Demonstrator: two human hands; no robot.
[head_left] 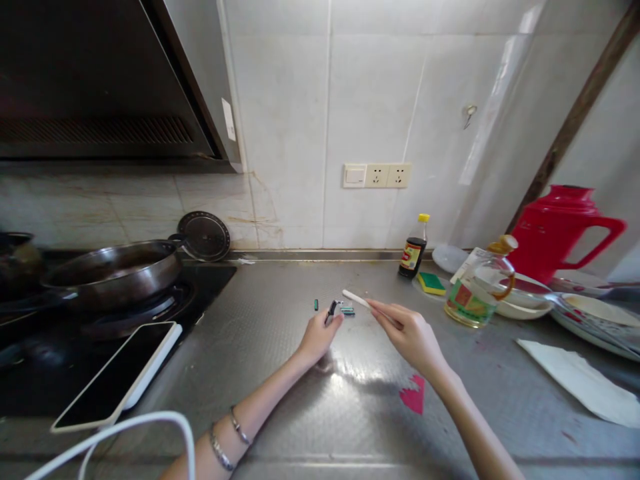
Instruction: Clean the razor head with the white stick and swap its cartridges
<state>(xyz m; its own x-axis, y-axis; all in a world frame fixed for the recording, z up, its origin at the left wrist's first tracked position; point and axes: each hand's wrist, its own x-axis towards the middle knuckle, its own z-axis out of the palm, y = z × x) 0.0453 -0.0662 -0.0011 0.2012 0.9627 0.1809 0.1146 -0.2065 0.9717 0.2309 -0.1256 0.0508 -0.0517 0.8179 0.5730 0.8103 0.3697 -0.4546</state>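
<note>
Strip (316, 305), small and green, lies at twelve o'clock from the left hand (319, 333), which holds a black handle (331, 313) tipped toward one o'clock. More strips (348, 311) lie at its two o'clock. A white stick (355, 297) points to ten o'clock, pinched by the right hand (409, 331).

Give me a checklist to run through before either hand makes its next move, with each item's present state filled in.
1. Left hand grips the black handle: ok.
2. Right hand holds the white stick by one end, its other end free: ok.
3. Small green-and-black pieces all grouped together: not ok, a single piece lies apart, on the far side of the black handle from the white stick.
4. Pink scrap apart from both hands: ok, it lies beside the right forearm.
5. Anything attached at the black handle's tip: cannot tell, too small.
6. Sauce bottle upright and capped: ok.
</note>
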